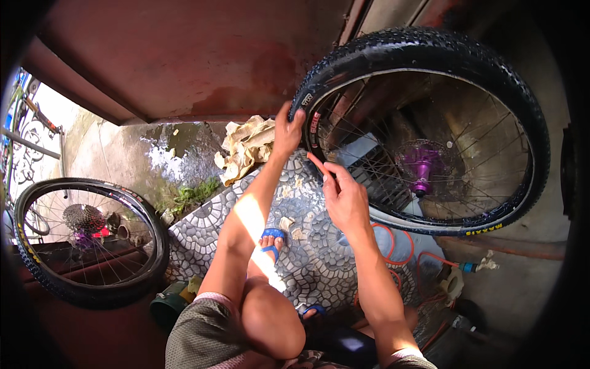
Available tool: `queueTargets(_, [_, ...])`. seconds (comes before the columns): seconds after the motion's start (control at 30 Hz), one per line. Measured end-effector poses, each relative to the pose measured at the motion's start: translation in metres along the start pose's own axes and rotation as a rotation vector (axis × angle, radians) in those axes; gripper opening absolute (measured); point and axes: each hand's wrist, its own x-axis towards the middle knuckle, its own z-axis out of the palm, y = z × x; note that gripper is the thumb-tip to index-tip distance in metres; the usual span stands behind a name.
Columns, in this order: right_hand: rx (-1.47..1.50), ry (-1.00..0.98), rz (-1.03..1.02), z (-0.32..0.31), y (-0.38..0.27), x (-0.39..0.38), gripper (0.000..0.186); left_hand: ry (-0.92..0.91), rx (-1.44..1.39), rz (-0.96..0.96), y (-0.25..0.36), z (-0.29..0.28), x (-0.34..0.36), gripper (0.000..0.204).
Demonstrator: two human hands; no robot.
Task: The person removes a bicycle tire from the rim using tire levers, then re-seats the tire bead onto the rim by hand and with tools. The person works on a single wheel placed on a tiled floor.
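Observation:
A bicycle wheel (pixel 536 132) with a knobby black tire, thin spokes and a purple hub (pixel 421 169) leans at the right in front of me. My left hand (pixel 289 130) is wrapped round the tire at its left edge. Between the fingers of my right hand (pixel 346 200) is a thin orange tire lever (pixel 316 161), its tip close to the rim just below my left hand. Whether the tip touches the rim I cannot tell. Along the wheel's lower edge, the tire's inner side looks pale and wet.
A second wheel (pixel 161 246) with a cassette lies at the left. Crumpled brown paper (pixel 246 147) sits beyond my left forearm. An orange hose (pixel 409 249) with a blue connector coils on the pebble-patterned floor (pixel 203 230). A dark red metal panel (pixel 190 55) stands behind.

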Motion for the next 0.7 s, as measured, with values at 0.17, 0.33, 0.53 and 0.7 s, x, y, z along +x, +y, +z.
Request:
queueTargets(0.17, [0.07,0.239,-0.27,-0.05,-0.099,0.037,0.026,-0.263,0.008,0.203,0.115,-0.003,0.087,0.046])
queueTargets(0.33, [-0.049,0.3,-0.443,-0.057,-0.111,0.052,0.03,-0.121,0.129,0.276,0.077,-0.007,0.074,0.051])
queueTargets(0.53, [-0.075,0.503,-0.482,-0.115,-0.15,0.042,0.026,-0.192,0.379,0.096,0.1,-0.041,0.089,0.065])
queueTargets(0.7, [-0.128,0.554,-0.357,-0.192,-0.181,0.04,0.023,-0.369,0.571,0.311,0.226,0.036,0.108,0.075])
